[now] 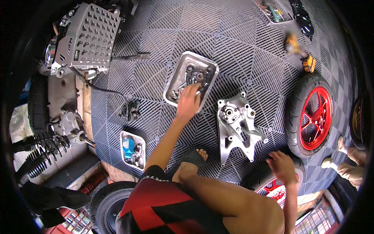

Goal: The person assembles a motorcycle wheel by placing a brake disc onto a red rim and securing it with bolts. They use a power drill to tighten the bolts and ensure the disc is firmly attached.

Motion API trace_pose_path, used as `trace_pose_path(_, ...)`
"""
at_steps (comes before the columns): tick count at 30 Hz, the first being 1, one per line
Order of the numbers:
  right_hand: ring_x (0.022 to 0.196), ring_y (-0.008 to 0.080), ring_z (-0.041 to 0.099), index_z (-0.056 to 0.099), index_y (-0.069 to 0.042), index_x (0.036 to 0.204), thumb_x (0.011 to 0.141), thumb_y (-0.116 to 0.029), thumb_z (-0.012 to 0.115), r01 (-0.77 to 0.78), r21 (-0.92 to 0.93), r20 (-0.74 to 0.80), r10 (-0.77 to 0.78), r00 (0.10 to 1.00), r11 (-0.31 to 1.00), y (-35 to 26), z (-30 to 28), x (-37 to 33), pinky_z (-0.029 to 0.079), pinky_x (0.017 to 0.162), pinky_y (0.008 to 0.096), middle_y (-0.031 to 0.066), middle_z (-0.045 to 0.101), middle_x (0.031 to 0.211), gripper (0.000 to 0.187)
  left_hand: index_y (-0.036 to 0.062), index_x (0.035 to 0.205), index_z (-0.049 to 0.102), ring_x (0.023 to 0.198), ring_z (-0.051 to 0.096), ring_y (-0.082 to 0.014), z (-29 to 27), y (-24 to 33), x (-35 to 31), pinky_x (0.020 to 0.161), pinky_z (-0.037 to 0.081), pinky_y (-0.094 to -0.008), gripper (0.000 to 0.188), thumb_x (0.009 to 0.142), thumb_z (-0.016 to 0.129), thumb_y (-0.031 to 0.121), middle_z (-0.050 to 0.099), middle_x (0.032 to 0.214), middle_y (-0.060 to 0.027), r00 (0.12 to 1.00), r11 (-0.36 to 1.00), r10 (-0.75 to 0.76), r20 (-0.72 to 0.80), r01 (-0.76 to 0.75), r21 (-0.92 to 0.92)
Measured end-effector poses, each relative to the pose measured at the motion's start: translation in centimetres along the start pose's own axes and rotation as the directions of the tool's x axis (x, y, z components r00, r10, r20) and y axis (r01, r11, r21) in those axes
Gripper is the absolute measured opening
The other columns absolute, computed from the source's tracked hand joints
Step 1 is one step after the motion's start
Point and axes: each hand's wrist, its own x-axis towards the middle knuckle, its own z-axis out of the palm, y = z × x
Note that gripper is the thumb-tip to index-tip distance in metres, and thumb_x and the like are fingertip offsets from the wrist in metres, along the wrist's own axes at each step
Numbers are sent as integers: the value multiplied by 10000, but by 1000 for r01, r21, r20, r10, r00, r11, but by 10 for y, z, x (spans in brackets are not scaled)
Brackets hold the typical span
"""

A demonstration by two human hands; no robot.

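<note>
My left hand (189, 102) reaches into a shallow metal tray (168, 93) on the floor. Its fingers are stretched out over bolts and small parts, and nothing shows held in it. Dark ring-shaped parts, perhaps a chain or sprocket (200, 76), lie in the same tray. My right hand (282, 167) hangs with loose fingers above a red-spoked wheel (274, 187), apparently holding nothing. Between the two hands, a silver swingarm-like metal frame (237, 124) rests on the floor.
At left stands a partly dismantled motorcycle with a perforated metal plate (93, 37) and coil springs (43, 154). A small tray (132, 165) holds a blue item. Right are a red-rimmed wheel (311, 117), a yellow power tool (298, 46), a tool bin (272, 13) and another person's feet (329, 163).
</note>
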Motion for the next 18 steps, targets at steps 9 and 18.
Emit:
trace_pose_path(9,936,358,673,657,-43,1103,964,-249,699,303,132,-141,-284,948,944,-114,7,131,515,860,465,146,681,950,252,59,1434,571,986,675,-302,-4,-25,41,918,500,-415,597,867,755,76,746,1081,-119,977,978,183,113,-192,79)
trace_pose_path(18,893,379,714,665,5,1134,966,-217,736,119,531,-107,-73,992,839,-122,21,138,553,774,459,187,720,976,287,169,1514,540,881,740,-339,-84,-23,1,804,586,-431,695,871,802,164,785,987,-88,882,970,-162,442,59,238)
